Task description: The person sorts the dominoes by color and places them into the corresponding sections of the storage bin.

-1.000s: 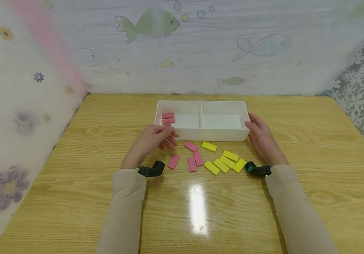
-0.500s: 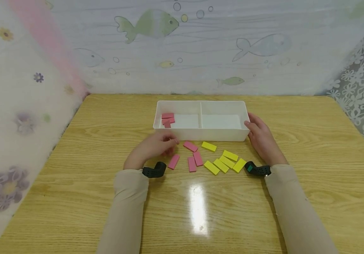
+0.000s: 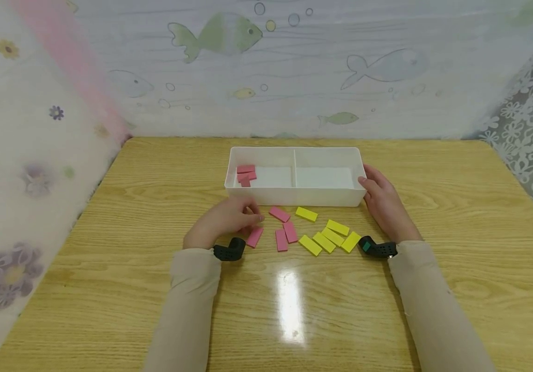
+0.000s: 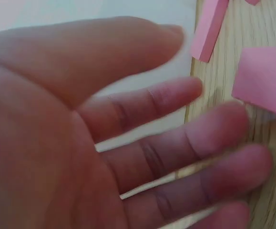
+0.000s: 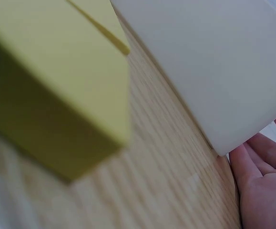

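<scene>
My left hand (image 3: 222, 219) hovers in front of the white two-section box (image 3: 289, 196), beside a pink block (image 3: 254, 238) on the table. In the left wrist view, thumb and fingers are spread apart and hold nothing; a pink block (image 4: 266, 78) lies just beyond the fingertips. My right hand (image 3: 385, 204) grips the box's right end, thumb at the rim and fingers along the outside. Several pink blocks (image 3: 246, 169) sit in the box's left section; the right section holds none. Three more pink blocks (image 3: 281, 241) lie in front of the box.
Several yellow blocks (image 3: 310, 245) lie right of the pink ones, close to the right wrist camera (image 3: 375, 248). A black camera (image 3: 230, 249) sits on the left wrist too. The wooden table (image 3: 108, 248) ends at a patterned wall (image 3: 285, 119).
My left hand has drawn back from the box's left section, down and toward me, near the closest pink block. A pink block now lies free there. My right hand stays on the box.
</scene>
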Motion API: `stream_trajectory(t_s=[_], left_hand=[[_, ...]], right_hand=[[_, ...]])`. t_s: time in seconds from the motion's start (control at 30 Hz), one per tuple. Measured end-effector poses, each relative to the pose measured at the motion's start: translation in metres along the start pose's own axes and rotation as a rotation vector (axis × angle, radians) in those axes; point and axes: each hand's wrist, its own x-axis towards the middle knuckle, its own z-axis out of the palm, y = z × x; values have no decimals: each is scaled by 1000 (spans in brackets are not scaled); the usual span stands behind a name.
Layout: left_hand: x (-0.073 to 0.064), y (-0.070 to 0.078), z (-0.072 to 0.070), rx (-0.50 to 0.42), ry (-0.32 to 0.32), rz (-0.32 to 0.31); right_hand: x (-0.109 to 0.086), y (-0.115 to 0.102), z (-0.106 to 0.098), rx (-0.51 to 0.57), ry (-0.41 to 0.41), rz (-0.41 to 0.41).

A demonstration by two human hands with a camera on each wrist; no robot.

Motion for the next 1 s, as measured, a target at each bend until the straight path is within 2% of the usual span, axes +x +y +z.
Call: stream_trajectory(t_s=[0.13,0.3,0.57,0.77,1.0], left_hand=[[-3,4,1,91,7,-37],[-6,6,2,119,3,-62],[-3,8,6,253,7,-22],[0,15,13,259,-19,-6],[1,19,21,308,17,1]], right_hand=[[-1,1,0,0,4,5],[-1,2,0,-1,6,12],[0,0,0,1,3,-1],[-2,1,0,4,9,2],[-1,-1,0,-9,1,2]])
